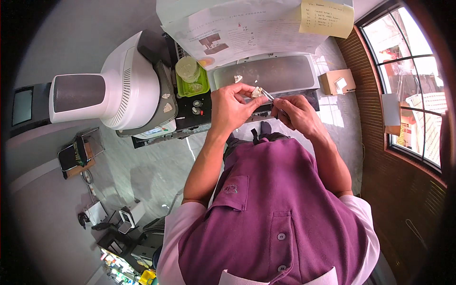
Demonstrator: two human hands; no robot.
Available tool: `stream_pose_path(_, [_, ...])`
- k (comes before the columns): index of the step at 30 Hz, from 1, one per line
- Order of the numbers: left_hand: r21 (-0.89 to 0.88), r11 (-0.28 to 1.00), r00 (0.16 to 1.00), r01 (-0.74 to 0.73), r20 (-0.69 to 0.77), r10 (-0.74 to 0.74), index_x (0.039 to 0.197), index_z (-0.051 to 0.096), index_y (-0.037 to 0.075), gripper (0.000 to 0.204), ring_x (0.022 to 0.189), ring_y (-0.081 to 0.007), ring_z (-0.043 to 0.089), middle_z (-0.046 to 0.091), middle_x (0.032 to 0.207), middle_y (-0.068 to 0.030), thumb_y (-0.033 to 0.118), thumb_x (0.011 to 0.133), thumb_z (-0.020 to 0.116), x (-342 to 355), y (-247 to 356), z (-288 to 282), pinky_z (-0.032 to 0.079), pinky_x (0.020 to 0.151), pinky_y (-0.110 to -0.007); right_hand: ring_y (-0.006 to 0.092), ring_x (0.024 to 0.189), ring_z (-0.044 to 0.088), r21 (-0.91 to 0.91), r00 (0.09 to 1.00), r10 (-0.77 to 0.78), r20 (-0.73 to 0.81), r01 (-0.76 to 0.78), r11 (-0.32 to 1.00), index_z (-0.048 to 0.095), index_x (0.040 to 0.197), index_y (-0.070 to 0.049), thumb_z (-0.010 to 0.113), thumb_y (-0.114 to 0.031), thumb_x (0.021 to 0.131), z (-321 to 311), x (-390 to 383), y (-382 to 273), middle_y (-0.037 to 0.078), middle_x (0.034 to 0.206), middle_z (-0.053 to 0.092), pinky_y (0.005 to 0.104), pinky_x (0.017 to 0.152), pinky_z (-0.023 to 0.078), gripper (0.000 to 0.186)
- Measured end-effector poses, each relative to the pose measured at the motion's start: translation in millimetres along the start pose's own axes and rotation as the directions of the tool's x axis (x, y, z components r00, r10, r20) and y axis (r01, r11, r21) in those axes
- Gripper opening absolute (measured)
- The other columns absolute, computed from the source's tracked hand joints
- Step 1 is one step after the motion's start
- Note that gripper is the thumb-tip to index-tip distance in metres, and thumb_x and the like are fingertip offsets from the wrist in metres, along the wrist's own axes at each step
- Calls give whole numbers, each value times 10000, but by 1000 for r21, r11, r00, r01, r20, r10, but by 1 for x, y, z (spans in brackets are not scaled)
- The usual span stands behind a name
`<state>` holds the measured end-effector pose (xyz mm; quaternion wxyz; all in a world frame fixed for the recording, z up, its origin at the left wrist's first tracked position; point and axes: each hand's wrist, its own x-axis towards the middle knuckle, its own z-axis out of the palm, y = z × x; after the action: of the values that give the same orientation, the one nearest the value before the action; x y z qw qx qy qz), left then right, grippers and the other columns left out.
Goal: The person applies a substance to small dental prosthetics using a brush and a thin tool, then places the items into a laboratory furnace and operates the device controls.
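Note:
My left hand (232,107) pinches a small whitish tooth-shaped piece (257,92) between thumb and fingers, above the front edge of a grey metal tray (280,72). My right hand (297,113) grips a thin metal tool (267,94) whose tip touches the piece. Another small whitish piece (238,78) lies on the tray behind my left hand.
A large white machine with a round vented head (118,85) stands at the left, with two small pieces on its grey plate. A green tray with a clear cup (190,73) sits beside it. Paper sheets (247,26) hang above. A cardboard box (337,81) is right.

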<state>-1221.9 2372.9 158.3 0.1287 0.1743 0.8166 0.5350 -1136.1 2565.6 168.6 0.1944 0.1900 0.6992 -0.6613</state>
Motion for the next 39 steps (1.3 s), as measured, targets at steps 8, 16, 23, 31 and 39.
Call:
stream_pose_path(8, [-3, 1000, 1000, 23, 10, -23, 972, 775, -17, 378, 605, -56, 648, 780, 843, -85, 255, 754, 921, -1, 1, 0, 520, 578, -230, 36, 478, 331, -70, 999, -30, -11, 29, 997, 688, 812, 4, 529, -316, 1051, 1, -2, -2, -59, 559, 419, 252, 446, 254, 430])
stream_pose_path(16, [20, 1000, 1000, 17, 6, -17, 977, 779, -4, 369, 609, -66, 655, 781, 845, -83, 258, 757, 919, -1, 1, -1, 523, 582, -235, 39, 494, 340, -133, 997, -68, -33, 63, 989, 685, 808, 15, 548, -349, 1061, 3, -2, -3, -58, 562, 418, 263, 453, 261, 464])
stream_pose_path(23, [32, 999, 1000, 1, -3, 0, 966, 779, 0, 372, 597, -66, 649, 780, 845, -80, 277, 759, 918, 0, -1, 0, 519, 573, -235, 43, 497, 343, 16, 1000, -21, -19, 21, 1000, 683, 812, 24, 545, -321, 1050, 2, -2, -1, -50, 570, 426, 262, 455, 267, 441])
stream_pose_path(31, [30, 999, 1000, 22, 3, -22, 973, 780, 1, 389, 597, -61, 641, 780, 853, -73, 285, 749, 924, 1, -7, -1, 514, 572, -234, 42, 500, 356, -153, 995, -82, -57, 73, 986, 683, 791, 7, 554, -343, 1053, 4, -1, -5, -49, 564, 432, 261, 456, 270, 455])
stream_pose_path(39, [9, 1000, 1000, 10, 6, -10, 977, 789, 20, 360, 589, -60, 639, 779, 834, -62, 281, 762, 915, 4, -4, -3, 506, 565, -232, 47, 519, 352, -237, 986, -138, -92, 113, 965, 696, 789, 22, 569, -358, 1056, 5, 1, -6, -51, 565, 431, 279, 476, 270, 482])
